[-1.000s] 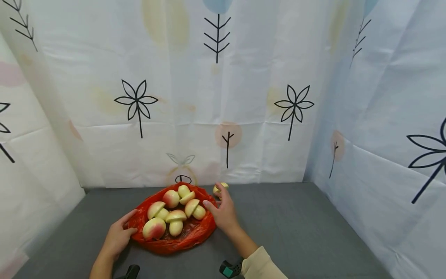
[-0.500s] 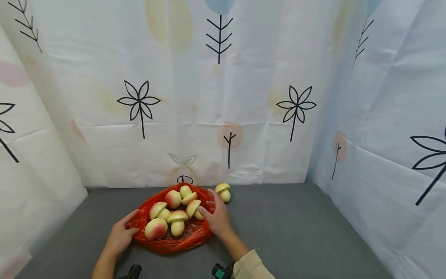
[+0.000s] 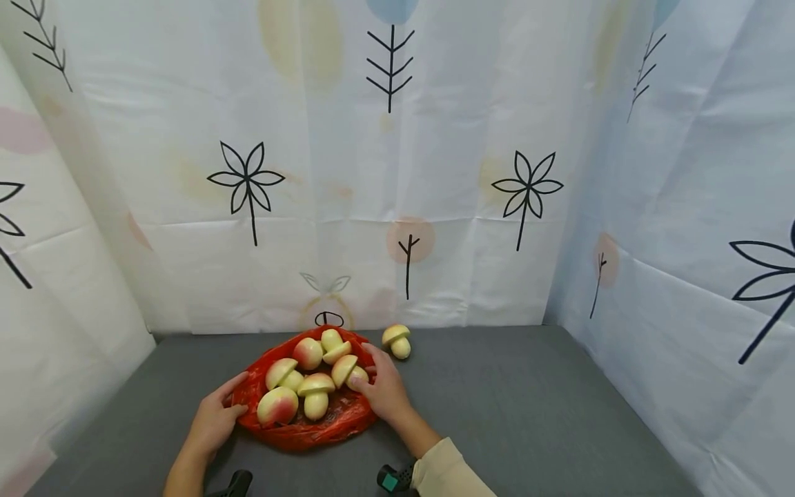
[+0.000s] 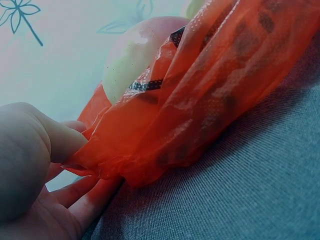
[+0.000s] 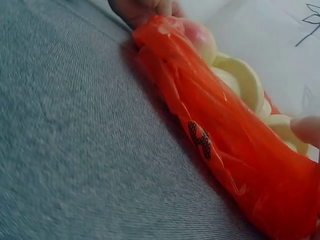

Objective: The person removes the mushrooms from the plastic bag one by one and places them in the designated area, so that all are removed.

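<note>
The red plastic bag (image 3: 310, 438) (yellow-pink mushroom shapes (image 3: 316, 400) inside) is pinched at its left by the left hand (image 3: 214, 421); at its right, grip by the right hand (image 3: 386, 395) cannot be determined.

A dark grey surface (image 3: 509, 407), finely ribbed in the wrist views, met a white backdrop (image 3: 459, 276). Creased cloth panels stood at the left (image 3: 56, 345) and right (image 3: 695, 186). Two black-outlined flowers (image 3: 246, 178) marked the backdrop, with a branched sprig (image 3: 391, 69) higher up between them, beneath a blue patch (image 3: 391, 10). Lower down, a peach circle (image 3: 425, 245) surrounded a twig's (image 3: 408, 266) forked top.
</note>
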The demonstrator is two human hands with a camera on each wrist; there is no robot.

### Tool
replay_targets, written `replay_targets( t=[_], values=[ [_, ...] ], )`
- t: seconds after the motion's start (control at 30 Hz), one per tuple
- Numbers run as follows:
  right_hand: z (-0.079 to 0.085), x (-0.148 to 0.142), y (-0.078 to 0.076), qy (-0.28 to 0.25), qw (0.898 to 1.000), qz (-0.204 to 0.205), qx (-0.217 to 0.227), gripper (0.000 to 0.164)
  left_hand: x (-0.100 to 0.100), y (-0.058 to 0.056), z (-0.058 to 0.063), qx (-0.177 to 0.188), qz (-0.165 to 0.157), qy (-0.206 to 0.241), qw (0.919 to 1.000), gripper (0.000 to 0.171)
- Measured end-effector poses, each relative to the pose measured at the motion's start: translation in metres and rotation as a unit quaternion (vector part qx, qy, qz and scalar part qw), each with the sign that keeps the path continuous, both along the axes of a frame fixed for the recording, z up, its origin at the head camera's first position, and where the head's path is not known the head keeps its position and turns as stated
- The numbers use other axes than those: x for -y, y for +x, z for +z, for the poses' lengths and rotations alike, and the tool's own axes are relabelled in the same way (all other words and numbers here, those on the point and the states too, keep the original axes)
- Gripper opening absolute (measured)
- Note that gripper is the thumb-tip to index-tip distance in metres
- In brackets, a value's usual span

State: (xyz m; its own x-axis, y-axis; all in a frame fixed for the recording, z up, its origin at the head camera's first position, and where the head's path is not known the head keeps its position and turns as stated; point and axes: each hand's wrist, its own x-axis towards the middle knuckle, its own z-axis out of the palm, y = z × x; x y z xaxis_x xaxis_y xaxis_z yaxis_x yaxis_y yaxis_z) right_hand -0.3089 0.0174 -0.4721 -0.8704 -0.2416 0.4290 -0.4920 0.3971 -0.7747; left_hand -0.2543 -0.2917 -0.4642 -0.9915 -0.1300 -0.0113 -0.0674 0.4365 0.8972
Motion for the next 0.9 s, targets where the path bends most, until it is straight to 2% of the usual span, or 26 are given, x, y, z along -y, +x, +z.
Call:
replay_targets(
  t=[0.17,0.4,0.7,0.9],
  values=[
    [0.0001,0.0001,-0.0026,0.064,0.998,-0.001,-0.028,0.065,-0.0005,0.0003,0.0004,0.0,-0.004,-0.002,1.0,0.062],
    [-0.0003,-0.0006,-0.004,0.163,0.983,-0.007,-0.08,0.065,0.0011,-0.001,-0.0017,0.004,-0.006,-0.003,1.0,0.063],
    [0.0022,-0.0001,-0.0074,0.229,0.968,0.0,-0.107,0.062,0.0011,-0.0023,-0.0019,0.009,-0.002,-0.007,0.9999,0.063],
    [0.0024,-0.0011,-0.0087,0.238,0.964,0.009,-0.121,0.061,0.0016,-0.0022,-0.0028,0.008,-0.001,-0.004,1.0,0.063]
  ],
)
